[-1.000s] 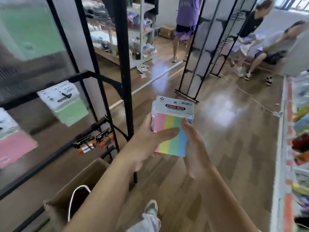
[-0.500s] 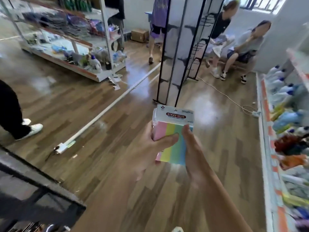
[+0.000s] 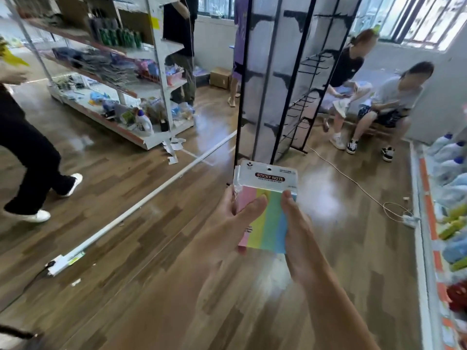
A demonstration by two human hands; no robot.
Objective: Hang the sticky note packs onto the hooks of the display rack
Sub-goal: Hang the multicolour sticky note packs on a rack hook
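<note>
I hold a sticky note pack (image 3: 267,218) in front of me with both hands. It has pink, yellow, green and blue stripes and a clear header with a red "STICKY NOTE" label and a hang hole. My left hand (image 3: 227,231) grips its left side, thumb across the front. My right hand (image 3: 300,238) grips its right edge. Beyond the pack stands a black-framed display rack (image 3: 273,84) with rows of black hooks on its right face; no packs show on it. The pack is well short of that rack.
A white shelf unit (image 3: 156,79) with goods stands at the left. A person in black trousers (image 3: 30,157) walks at the far left. Two people sit on a bench (image 3: 374,102) at the back right. A low shelf of bottles (image 3: 449,198) lines the right. A cable (image 3: 366,193) crosses the floor.
The view has swung right, away from the near rack with hung packs and the cardboard box, which have left the frame. The pack stays held in both hands.
</note>
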